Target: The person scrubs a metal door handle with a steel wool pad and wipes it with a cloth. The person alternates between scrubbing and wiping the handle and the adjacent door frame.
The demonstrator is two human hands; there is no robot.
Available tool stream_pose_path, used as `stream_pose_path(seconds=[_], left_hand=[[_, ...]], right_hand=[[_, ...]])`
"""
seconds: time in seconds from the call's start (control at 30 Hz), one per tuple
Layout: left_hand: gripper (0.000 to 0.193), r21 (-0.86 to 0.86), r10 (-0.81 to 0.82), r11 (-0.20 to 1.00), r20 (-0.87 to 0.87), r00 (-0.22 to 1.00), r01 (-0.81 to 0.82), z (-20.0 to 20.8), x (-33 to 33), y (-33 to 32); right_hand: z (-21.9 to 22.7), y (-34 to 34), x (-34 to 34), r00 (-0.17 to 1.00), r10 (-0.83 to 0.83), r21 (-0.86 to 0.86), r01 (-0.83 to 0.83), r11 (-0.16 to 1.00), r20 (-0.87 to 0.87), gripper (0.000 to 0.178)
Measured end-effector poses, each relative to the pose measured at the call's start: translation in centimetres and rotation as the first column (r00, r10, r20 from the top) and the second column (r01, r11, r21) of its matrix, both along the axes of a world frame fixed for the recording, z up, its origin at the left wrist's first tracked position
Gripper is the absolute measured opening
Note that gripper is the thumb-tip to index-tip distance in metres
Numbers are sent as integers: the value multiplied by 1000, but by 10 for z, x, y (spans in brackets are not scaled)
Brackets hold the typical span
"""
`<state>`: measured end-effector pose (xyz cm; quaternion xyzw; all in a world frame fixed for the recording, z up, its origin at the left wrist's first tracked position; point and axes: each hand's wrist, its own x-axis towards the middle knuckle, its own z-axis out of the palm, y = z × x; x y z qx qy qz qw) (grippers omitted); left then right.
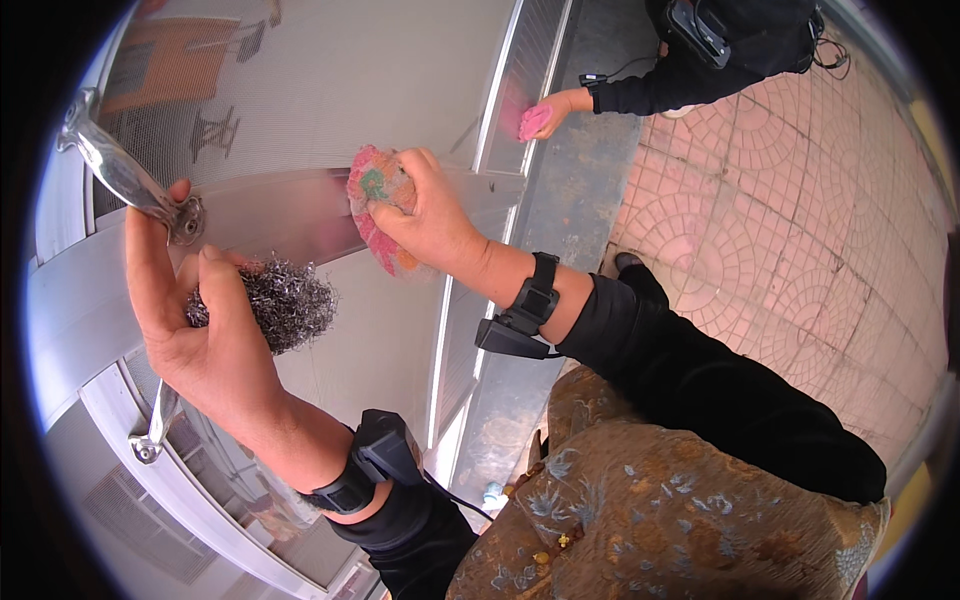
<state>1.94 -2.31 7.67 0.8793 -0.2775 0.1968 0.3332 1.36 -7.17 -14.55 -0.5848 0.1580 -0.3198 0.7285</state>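
Note:
My left hand (225,365) holds a grey steel wool scourer (293,308) between thumb and palm. One raised finger of that hand reaches up to the shiny metal door handle (130,172), apparently touching it. My right hand (435,215) grips a crumpled scrubbing pad or cloth (374,185) in pink, orange and green. It lies against or very near the silver crossbar (275,215) of a metal door; exact contact is hard to tell. Straps with small black boxes sit on both my wrists.
Mesh or glass panels (400,70) fill the door frame. Another handle (155,430) is below my left hand. At the upper right, a co-worker's hand (550,115) presses a pink cloth (535,122) to the frame. Beyond the grey sill (570,210) lies pink tiled floor (760,230).

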Motion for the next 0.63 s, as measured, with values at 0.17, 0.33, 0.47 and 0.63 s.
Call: stream_pose_path(seconds=[0.17, 0.33, 0.47, 0.63], left_hand=[[53, 43, 18, 999, 22, 1000, -19, 1, 3, 1], [60, 44, 18, 999, 22, 1000, -19, 3, 0, -1], [60, 136, 35, 989, 131, 991, -53, 1, 0, -1], [57, 4, 11, 1000, -8, 1000, -11, 0, 6, 4]], right_hand=[[-48, 2, 11, 995, -7, 216, 28, 976, -97, 41], [-128, 10, 22, 912, -1, 423, 191, 886, -410, 33], [-164, 29, 27, 909, -133, 301, 265, 916, -396, 29], [-217, 39, 45, 943, -9, 740, 267, 617, -332, 43]])
